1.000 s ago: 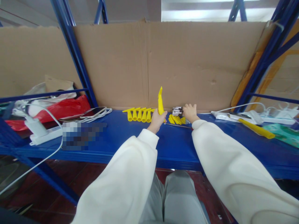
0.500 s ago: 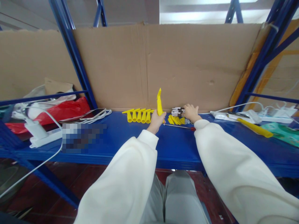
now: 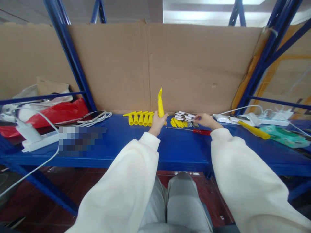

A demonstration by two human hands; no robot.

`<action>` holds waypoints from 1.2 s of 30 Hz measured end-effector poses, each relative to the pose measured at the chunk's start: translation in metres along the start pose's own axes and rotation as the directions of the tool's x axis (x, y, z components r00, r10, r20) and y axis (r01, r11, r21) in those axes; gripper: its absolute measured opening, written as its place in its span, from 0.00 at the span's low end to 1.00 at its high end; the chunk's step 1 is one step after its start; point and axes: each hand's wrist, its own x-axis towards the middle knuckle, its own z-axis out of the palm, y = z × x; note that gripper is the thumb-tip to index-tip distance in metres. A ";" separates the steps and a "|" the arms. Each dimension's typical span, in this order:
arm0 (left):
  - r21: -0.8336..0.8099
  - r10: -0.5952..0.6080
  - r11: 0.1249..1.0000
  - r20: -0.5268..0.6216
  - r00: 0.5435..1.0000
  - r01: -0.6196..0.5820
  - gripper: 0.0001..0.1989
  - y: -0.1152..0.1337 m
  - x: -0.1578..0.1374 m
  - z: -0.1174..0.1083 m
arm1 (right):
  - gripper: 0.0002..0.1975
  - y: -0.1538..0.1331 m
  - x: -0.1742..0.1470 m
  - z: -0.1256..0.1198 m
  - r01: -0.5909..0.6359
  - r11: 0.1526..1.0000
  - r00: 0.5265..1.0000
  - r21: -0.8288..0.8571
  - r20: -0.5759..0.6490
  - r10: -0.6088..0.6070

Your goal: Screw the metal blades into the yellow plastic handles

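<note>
My left hand is closed around a yellow tapered plastic piece, held upright with its thin bent tip pointing up. My right hand is at the right end of a stack of white-and-dark small parts, thumb and fingers pinched together; what is between them is too small to tell. Just below that stack lie flat yellow pieces in a pile, with small metal parts beside them. A screwdriver with a red handle lies in front of these piles.
Several yellow plastic pieces stand in a row left of my left hand. Another yellow piece lies at right by a green packet. A power strip, phone and red bag are at left. Cardboard backs the blue shelf.
My right hand has drawn back slightly and gone from spread fingers to a pinch. The white-and-dark parts have shifted askew. My left hand still holds the yellow piece; the view has shifted slightly.
</note>
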 end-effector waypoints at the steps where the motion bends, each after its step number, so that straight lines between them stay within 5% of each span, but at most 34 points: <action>1: -0.003 0.002 1.000 0.001 1.000 -0.002 0.14 0.000 0.000 0.000 | 0.13 0.001 -0.002 0.002 -0.010 1.000 1.000 -0.001 0.009 0.010; 7: 0.011 -0.013 1.000 -0.003 1.000 0.013 0.14 -0.002 0.001 -0.002 | 0.10 -0.002 -0.001 0.014 -0.093 0.995 0.996 -0.037 -0.019 0.092; 13: 0.001 -0.026 1.000 -0.032 0.999 0.026 0.14 -0.003 0.003 -0.001 | 0.09 0.002 0.001 0.008 0.005 0.996 0.999 0.092 -0.044 -0.001; 17: -0.021 -0.008 1.000 -0.031 0.999 0.007 0.13 -0.005 0.005 0.000 | 0.15 0.003 -0.008 -0.004 0.116 0.956 0.982 0.271 0.114 -0.151; 22: -0.039 0.026 0.999 -0.009 1.000 -0.026 0.11 -0.009 0.008 -0.001 | 0.22 0.005 -0.023 -0.011 0.109 0.911 0.917 0.398 0.313 -0.247; 29: 0.044 0.005 0.999 0.028 1.000 -0.006 0.10 -0.002 0.006 -0.005 | 0.20 0.003 -0.027 -0.010 0.119 0.938 0.918 0.326 0.323 -0.229; 36: 0.355 -0.100 0.935 0.247 0.964 0.006 0.13 0.006 0.002 -0.016 | 0.04 0.015 -0.025 -0.018 0.030 0.980 0.939 0.198 0.330 -0.096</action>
